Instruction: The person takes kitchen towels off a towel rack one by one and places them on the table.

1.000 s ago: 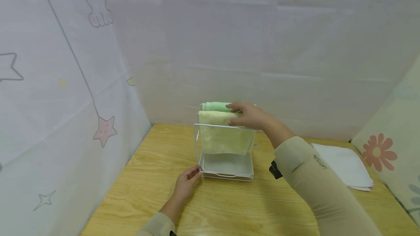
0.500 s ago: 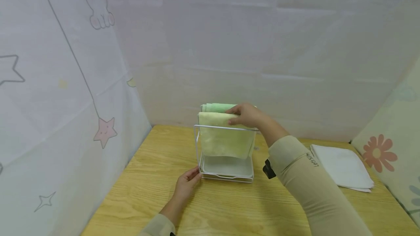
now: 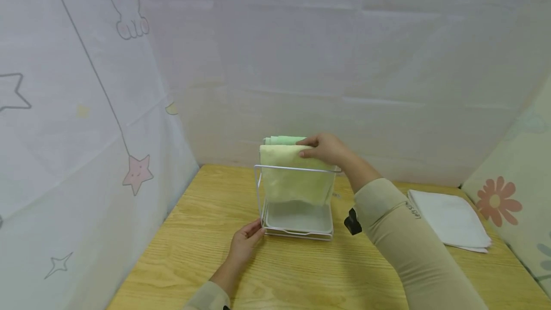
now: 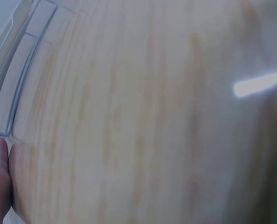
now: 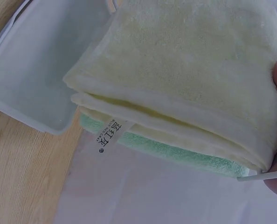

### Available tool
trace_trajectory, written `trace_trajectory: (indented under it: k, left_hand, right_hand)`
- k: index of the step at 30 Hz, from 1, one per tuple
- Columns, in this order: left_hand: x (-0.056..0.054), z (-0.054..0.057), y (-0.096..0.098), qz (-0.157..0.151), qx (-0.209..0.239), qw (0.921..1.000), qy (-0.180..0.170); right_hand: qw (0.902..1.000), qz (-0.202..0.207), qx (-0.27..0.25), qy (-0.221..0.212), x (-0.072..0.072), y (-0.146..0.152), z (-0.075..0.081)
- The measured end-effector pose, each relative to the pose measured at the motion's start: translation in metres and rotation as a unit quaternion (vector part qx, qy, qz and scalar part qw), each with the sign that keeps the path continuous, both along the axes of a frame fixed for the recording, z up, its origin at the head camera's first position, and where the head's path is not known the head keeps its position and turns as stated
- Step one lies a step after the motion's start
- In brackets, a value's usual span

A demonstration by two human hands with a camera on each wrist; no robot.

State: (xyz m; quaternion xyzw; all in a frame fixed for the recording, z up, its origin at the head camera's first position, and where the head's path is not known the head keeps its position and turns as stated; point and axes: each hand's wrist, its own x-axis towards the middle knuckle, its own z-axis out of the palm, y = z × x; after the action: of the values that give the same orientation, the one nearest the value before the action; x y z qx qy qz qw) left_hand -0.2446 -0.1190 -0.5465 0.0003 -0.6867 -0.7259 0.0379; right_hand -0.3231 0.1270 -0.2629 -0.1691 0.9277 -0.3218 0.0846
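Observation:
A folded pale yellow towel (image 3: pixel 297 181) hangs upright in a white wire rack (image 3: pixel 297 167), behind its front top bar. My right hand (image 3: pixel 327 149) pinches the towel's top edge near its right end, thumb in front and fingers behind. In the right wrist view the yellow towel (image 5: pixel 190 51) shows its folded layers and a printed white label (image 5: pixel 113 133). Close behind it stands a folded green towel (image 3: pixel 286 140), partly hidden. My left hand (image 3: pixel 244 242) holds the rack's lower front left corner between thumb and fingers.
A shallow white tray (image 3: pixel 299 219) sits in the base of the rack. Folded white cloths (image 3: pixel 449 219) lie on the wooden table (image 3: pixel 185 252) to the right. Printed fabric walls (image 3: pixel 301 61) stand at the back and both sides.
Since half a second ago, the yellow towel's top edge has risen slightly with my right hand. My left hand stays at the rack's corner.

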Motion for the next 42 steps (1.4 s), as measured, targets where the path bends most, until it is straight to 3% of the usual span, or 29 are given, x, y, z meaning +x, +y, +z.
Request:
trace_trajectory:
  k: [14,25,42]
  left_hand:
    - [0.001,0.005,-0.001,-0.007,-0.017,0.9998,0.002]
    - [0.003,0.008,0.000,-0.008,-0.026,0.9996,0.000]
    - [0.001,0.007,0.001,-0.005,-0.029,0.9994,0.016]
  right_hand:
    - [0.9985,-0.027,-0.046,0.013,0.003,-0.001,0.030]
    - [0.9952,-0.038,-0.078,0.045,0.014,0.001,0.066]
    - [0.9911,-0.051,-0.096,0.077,0.023,0.008,0.105]
